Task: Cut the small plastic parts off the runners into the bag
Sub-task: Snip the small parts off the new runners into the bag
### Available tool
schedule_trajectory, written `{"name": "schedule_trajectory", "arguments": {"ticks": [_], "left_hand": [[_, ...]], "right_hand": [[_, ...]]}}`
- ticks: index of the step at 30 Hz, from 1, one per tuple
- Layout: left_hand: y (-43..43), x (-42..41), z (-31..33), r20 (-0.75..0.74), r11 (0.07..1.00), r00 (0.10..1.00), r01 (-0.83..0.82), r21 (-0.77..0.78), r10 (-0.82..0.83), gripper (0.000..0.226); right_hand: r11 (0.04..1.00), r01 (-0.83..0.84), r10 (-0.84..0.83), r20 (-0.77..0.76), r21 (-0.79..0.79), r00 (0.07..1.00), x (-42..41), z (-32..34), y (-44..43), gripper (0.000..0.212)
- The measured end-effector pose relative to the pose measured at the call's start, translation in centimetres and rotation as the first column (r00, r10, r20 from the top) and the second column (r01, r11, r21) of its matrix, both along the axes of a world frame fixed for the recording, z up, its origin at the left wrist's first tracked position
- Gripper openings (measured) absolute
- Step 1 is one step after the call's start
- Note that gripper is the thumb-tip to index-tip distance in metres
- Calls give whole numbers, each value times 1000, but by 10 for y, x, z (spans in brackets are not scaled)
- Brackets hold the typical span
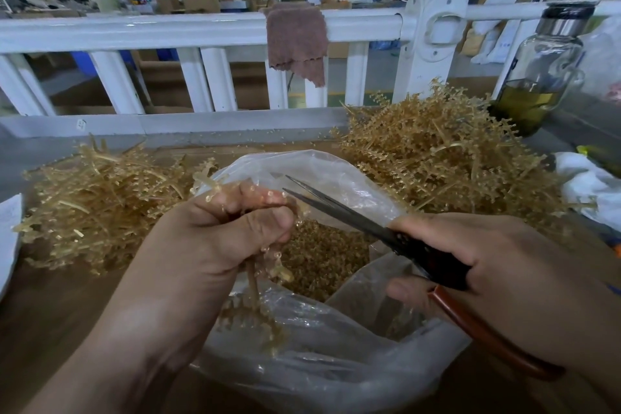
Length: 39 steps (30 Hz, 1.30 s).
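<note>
Behind the brown worktop (60, 306) runs a white post-and-rail fence (134, 30) with a dusty-pink cloth (297, 40) draped over it, and a busy workshop beyond. Outward of the left hand (215, 239) lies a loose heap of pale amber runners (100, 198), which look mostly stripped.

That hand is a closed fist round a bundle of amber plastic runners (251, 281), thumb laid across the front. The stems hang below the fist and their comb-like ends dip into the mouth of a clear crumpled plastic bag (336, 363) beneath both hands. Just past the thumb, small amber cut parts (322, 262) cover the bag's bottom.

The runners are probably light, thin and springy, smooth enough to slide in the grip, and weakest where each part joins. Holding them close to the row being cut should stop the tips flexing away, and cutting low over the bag should catch parts that jump.

Dark steel scissors with russet handles (336, 208) point at the left fingertips, blades slightly parted. The right hand (497, 265) wraps the handles, fingers curled beneath. Beyond it rises a taller heap of amber runners with parts on them (437, 151), then a glass bottle of yellow-green liquid (544, 70).
</note>
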<state>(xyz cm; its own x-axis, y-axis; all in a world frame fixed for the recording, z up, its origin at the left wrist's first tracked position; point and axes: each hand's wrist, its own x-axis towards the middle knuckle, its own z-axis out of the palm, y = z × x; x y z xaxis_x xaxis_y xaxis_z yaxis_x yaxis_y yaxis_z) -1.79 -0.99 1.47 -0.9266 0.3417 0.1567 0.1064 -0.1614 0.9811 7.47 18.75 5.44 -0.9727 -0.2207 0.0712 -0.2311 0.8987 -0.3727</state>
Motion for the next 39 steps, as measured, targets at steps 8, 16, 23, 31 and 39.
{"name": "schedule_trajectory", "arguments": {"ticks": [8,16,23,31,39], "left_hand": [[-3,0,-1,-26,994,999,38,-105,-41,32],[0,4,9,-45,985,998,46,-166,-54,17],[3,6,12,-39,988,997,56,-145,-62,22],[5,8,12,-6,991,998,66,-119,-68,21],[8,9,13,-6,993,999,51,-108,-52,21]], "right_hand": [[997,72,-72,-106,-10,992,1,-9,41,51],[998,4,2,-102,60,995,-2,-17,43,55],[999,-8,12,-111,39,994,-2,-22,44,59],[1000,-27,29,-158,10,987,-3,-25,44,57],[999,-37,39,-177,12,983,-3,-25,45,57]]}}
